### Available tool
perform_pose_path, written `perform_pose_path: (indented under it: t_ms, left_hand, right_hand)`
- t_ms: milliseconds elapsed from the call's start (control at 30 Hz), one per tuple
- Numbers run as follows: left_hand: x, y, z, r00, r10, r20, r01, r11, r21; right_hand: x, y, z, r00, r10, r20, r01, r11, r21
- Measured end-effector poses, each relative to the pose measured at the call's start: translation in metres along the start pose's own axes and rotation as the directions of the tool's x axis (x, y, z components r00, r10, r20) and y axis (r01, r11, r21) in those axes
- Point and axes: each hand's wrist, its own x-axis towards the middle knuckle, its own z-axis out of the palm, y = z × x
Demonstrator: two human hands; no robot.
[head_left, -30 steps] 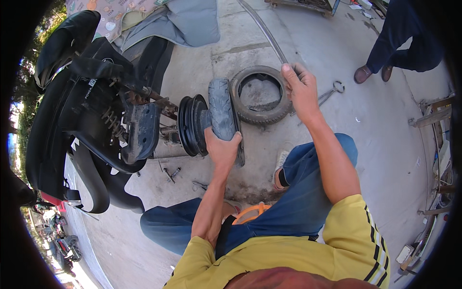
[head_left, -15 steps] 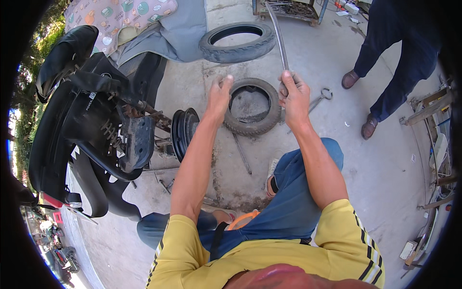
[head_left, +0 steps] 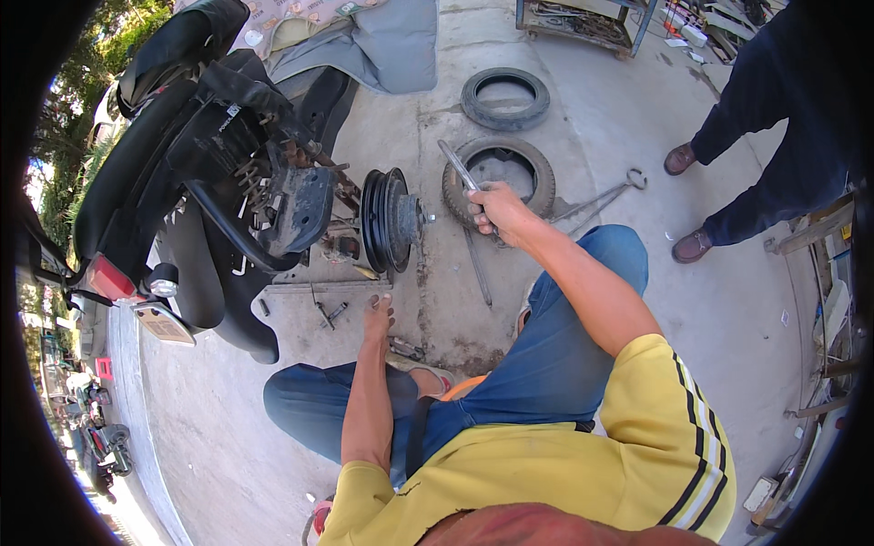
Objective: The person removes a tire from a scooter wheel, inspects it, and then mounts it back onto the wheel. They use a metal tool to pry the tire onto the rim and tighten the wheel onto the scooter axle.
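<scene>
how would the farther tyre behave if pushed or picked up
The farther tyre may flex somewhat, being an open, unmounted ring. Lying flat, it would probably drag rather than roll; lifted upright, its round shape would likely let it roll.

White lettering (head_left: 225, 125) borne by black housing (head_left: 202, 150) of scooter (head_left: 109, 205), printed at slant beside small white block (head_left: 235, 111). Number plate (head_left: 164, 325) seen just below red tail light (head_left: 111, 278), too blurred to be read. Pink patterned cloth (head_left: 282, 13) spread at top edge, too finely printed for any wording to be made out.
</scene>
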Motion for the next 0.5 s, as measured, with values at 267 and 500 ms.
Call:
perform_pose_path:
  t_ms: [267,500]
  left_hand:
    - [0.029,0.055,0.022,0.899,0.438,-0.007,-0.433,0.891,0.136]
    - [0.04,0.032,0.041,0.8,0.512,-0.313,-0.48,0.859,0.179]
  right_hand:
    - [-0.024,0.115,0.032,0.992,0.09,-0.085,-0.101,0.984,-0.143]
    - [-0.078,0.185,0.052,0.978,-0.037,-0.207,-0.021,0.962,-0.273]
